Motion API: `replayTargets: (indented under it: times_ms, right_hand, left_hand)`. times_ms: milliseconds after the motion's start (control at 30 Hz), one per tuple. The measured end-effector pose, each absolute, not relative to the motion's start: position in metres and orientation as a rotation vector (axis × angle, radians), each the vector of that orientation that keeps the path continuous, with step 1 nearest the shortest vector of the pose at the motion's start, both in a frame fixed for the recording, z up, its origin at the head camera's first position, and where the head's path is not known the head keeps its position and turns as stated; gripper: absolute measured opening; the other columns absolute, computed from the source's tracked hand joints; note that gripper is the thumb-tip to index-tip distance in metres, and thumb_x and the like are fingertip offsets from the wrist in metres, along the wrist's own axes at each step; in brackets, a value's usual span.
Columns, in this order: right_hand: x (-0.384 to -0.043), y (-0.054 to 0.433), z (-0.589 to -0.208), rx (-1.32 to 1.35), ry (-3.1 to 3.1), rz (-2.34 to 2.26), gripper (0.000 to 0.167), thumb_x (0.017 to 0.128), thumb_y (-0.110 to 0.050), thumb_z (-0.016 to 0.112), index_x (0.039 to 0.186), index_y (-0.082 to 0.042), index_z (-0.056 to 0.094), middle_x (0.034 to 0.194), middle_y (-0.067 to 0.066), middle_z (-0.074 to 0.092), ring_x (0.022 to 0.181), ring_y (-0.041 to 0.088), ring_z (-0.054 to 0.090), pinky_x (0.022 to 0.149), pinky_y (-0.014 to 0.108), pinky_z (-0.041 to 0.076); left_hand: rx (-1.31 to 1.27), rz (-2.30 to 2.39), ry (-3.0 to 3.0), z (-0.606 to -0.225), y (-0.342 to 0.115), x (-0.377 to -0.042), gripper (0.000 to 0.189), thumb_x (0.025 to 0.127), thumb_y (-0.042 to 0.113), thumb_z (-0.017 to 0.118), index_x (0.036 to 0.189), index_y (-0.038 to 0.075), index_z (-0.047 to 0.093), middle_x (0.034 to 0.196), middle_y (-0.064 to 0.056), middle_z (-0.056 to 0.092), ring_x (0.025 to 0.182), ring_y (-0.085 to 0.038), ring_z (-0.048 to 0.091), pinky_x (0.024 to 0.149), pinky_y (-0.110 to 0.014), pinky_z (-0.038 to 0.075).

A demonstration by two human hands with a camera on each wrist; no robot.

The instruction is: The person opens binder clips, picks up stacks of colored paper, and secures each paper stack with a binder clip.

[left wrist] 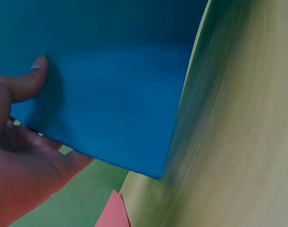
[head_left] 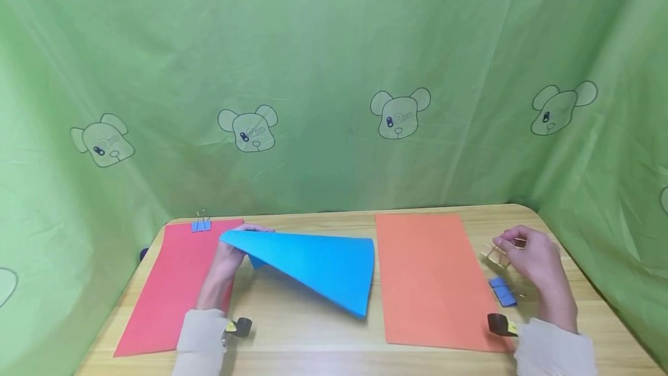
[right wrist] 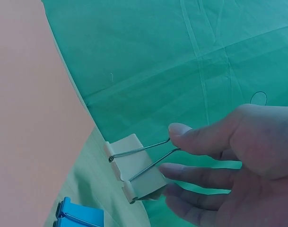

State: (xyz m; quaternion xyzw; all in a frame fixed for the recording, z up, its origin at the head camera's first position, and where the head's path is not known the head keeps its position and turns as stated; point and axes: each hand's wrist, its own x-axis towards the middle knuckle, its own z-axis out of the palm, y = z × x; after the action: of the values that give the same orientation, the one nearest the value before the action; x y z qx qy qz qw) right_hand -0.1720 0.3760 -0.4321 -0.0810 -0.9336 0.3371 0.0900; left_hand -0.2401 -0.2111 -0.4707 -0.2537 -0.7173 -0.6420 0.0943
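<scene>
Left hand (head_left: 229, 257) pinches blue sheet (head_left: 318, 266) over table (head_left: 308, 338) centre; right hand (head_left: 534, 254), 3 o'clock, pinches pale clip (right wrist: 133, 163). Red sheet (head_left: 180, 283), 9 o'clock, blue clip (head_left: 200, 226) at its 12 o'clock edge; orange sheet (head_left: 428, 283), 3 o'clock of blue sheet; second blue clip (head_left: 503, 292), 6 o'clock of pale clip.

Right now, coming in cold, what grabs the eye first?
The blue sheet, bent up over the middle of the table, its left end held by the left hand. Next, the pale clip pinched in the right hand at far right, near a blue clip. The red sheet and orange sheet lie flat to left and right of the middle.
</scene>
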Motion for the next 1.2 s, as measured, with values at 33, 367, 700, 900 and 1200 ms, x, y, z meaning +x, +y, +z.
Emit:
replayTargets:
  times_ms: [33,367,700,900,1200]
  right_hand:
    - [-0.172,0.376,-0.432,-0.238,-2.783,0.997,0.032,0.103,-0.026,0.062,0.107,0.005,0.065,0.117,0.036,0.063,0.107,0.053,0.061,0.074,0.043,0.049]
    - [-0.169,0.373,-0.428,-0.325,-2.759,1.021,0.031,0.105,-0.023,0.056,0.108,0.007,0.059,0.107,0.031,0.062,0.092,0.040,0.059,0.068,0.036,0.044]
    - [-0.170,0.372,-0.429,-0.304,-2.746,0.994,0.039,0.098,-0.024,0.071,0.120,0.007,0.065,0.106,0.026,0.069,0.085,0.020,0.061,0.070,0.034,0.045]
    - [-0.171,0.374,-0.430,-0.288,-2.772,1.013,0.046,0.095,-0.024,0.074,0.126,0.009,0.062,0.108,0.026,0.067,0.094,0.032,0.062,0.072,0.037,0.045]
    - [-0.174,0.373,-0.431,-0.283,-2.851,1.061,0.066,0.090,-0.021,0.079,0.139,0.013,0.050,0.120,0.033,0.061,0.109,0.046,0.058,0.086,0.056,0.049]
  left_hand:
    - [-0.677,-1.904,-2.147,-0.471,-0.210,-0.239,0.018,0.100,-0.012,0.053,0.112,-0.014,0.066,0.108,-0.019,0.075,0.106,-0.014,0.069,0.085,-0.026,0.055]
    - [-0.035,-1.957,-2.301,-0.466,-0.202,-0.233,0.022,0.098,0.008,0.069,0.111,-0.010,0.065,0.109,-0.022,0.073,0.105,-0.022,0.070,0.095,-0.028,0.050]
    - [-0.004,-1.931,-2.308,-0.468,-0.200,-0.233,0.024,0.095,0.017,0.075,0.091,0.000,0.058,0.072,0.000,0.053,0.078,-0.014,0.054,0.075,-0.026,0.046]
    - [0.002,-1.909,-2.319,-0.472,-0.197,-0.237,0.023,0.097,0.018,0.073,0.099,-0.001,0.061,0.083,-0.003,0.065,0.084,-0.014,0.062,0.081,-0.027,0.051]
    - [0.041,-1.980,-2.306,-0.476,-0.195,-0.239,0.029,0.100,0.017,0.069,0.118,-0.003,0.060,0.111,-0.010,0.071,0.099,-0.014,0.066,0.089,-0.027,0.053]
